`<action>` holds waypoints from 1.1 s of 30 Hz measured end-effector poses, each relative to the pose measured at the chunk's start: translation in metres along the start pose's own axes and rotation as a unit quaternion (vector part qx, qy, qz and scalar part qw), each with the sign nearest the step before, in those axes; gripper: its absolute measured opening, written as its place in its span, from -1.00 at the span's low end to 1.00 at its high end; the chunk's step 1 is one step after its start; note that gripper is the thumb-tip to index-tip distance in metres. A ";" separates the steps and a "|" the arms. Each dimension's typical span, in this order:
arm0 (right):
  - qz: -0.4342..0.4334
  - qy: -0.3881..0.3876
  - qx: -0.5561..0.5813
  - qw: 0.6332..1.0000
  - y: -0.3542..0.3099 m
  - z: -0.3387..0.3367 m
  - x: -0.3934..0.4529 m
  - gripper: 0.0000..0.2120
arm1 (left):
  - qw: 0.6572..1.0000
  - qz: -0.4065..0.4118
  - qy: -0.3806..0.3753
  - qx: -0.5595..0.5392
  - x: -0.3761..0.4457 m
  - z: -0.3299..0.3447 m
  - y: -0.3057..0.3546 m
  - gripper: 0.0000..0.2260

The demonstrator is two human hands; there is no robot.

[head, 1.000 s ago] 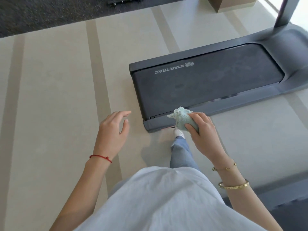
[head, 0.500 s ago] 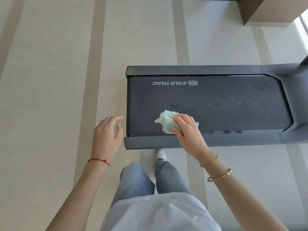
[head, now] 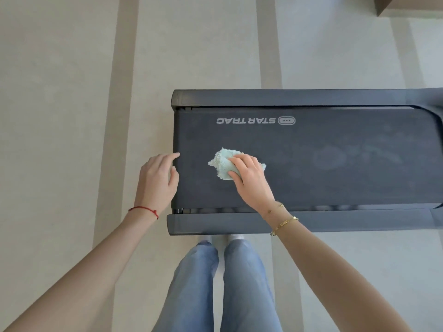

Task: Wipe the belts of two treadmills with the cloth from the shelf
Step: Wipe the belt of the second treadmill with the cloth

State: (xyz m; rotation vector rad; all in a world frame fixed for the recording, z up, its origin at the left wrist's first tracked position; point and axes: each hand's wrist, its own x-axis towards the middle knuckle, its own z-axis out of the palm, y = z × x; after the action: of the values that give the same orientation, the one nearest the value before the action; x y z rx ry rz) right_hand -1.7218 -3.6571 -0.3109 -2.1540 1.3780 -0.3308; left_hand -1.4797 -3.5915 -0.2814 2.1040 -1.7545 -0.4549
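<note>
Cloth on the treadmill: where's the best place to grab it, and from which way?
Grab the cloth by its bunched-up middle, coming from above, as the right hand does now. It lies scrunched in a soft lump on the flat belt, so fingers curled over the top probably hold best; the thin frilly edges would likely slip. The left hand is empty.

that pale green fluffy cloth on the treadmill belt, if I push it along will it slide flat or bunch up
The pale green fluffy cloth probably bunches: it is already crumpled in soft folds under the right hand, so it looks floppy, not stiff. Its looped pile likely drags a little on the dark matte treadmill belt rather than gliding. It seems light, since the fingers alone hold it.
</note>
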 end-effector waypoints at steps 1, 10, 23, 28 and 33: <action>0.006 0.005 -0.002 1.000 0.014 0.011 0.010 -0.74 | 1.000 -0.004 -0.001 -0.001 0.007 0.018 -0.005 -0.70; 0.026 0.045 -0.026 0.998 0.172 0.135 0.079 -0.74 | 1.000 -0.001 0.008 0.010 0.055 0.206 -0.089 -0.70; -0.103 0.071 0.003 0.992 0.281 0.383 0.170 -0.71 | 0.995 0.037 0.020 0.095 0.081 0.433 -0.255 -0.60; -0.167 0.118 -0.045 0.978 0.288 0.427 0.174 -0.68 | 0.995 0.023 0.041 0.093 0.098 0.468 -0.292 -0.51; -0.187 0.071 -0.112 0.973 0.295 0.424 0.150 -0.57 | 0.993 0.012 0.067 0.092 0.104 0.479 -0.304 -0.48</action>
State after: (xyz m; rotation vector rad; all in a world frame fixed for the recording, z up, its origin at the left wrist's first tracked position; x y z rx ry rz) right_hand -1.6739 -3.7494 -0.8383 -2.6273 1.1193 -0.4997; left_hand -1.4209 -3.6785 -0.8485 2.1784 -1.8006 -0.1443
